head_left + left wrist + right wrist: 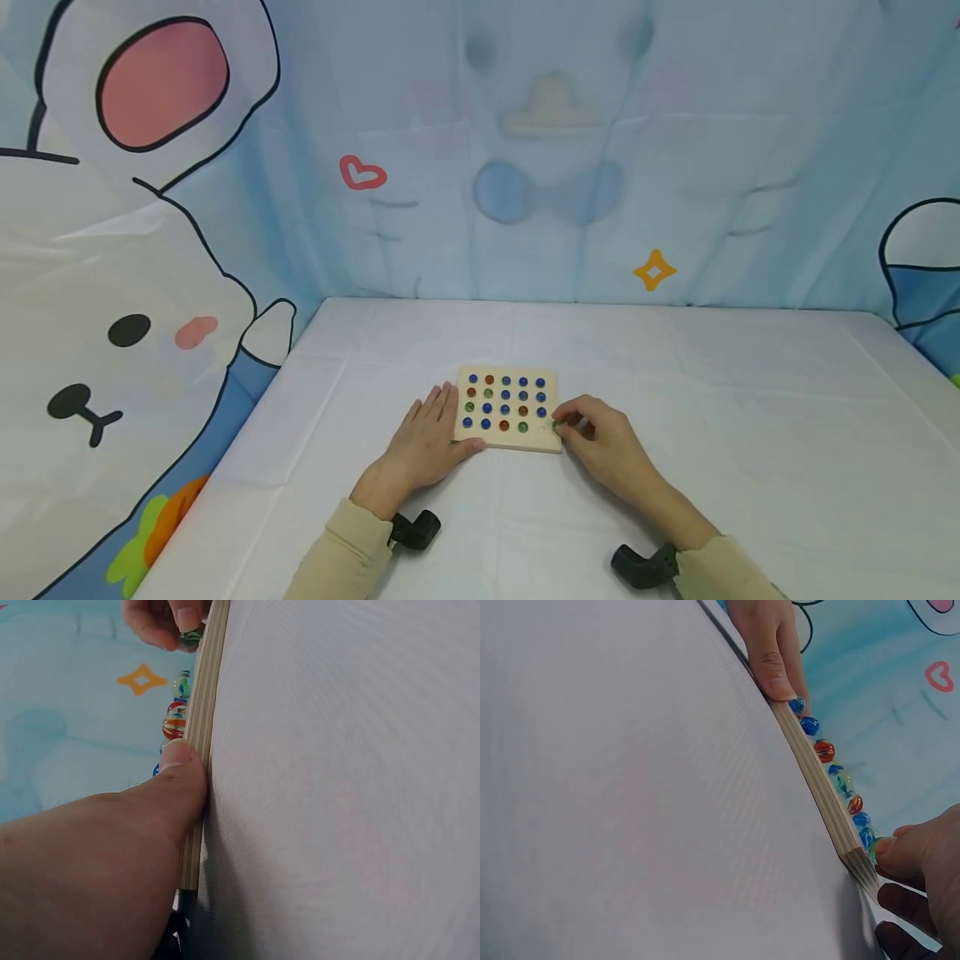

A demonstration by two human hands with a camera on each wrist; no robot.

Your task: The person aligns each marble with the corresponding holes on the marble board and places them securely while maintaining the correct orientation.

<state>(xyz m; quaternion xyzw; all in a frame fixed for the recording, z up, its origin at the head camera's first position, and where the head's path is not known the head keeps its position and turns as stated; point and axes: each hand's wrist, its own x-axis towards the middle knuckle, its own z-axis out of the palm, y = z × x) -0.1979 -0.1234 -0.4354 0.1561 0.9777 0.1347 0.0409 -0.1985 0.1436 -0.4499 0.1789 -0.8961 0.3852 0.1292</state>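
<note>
Saw square pale plywood board with marbles in sockets, lying flat on white tablecloth. Left hand lay flat, fingers straight, thumb pressing near edge, I judged to steady board. Right hand pinched green glass marble over board's near right corner socket.

I see a pale wood board w/ blue, red & green marbles; green one at its 4 o'clock corner. White tablecloth, beige sleeves, light-blue cartoon backdrop.
</note>
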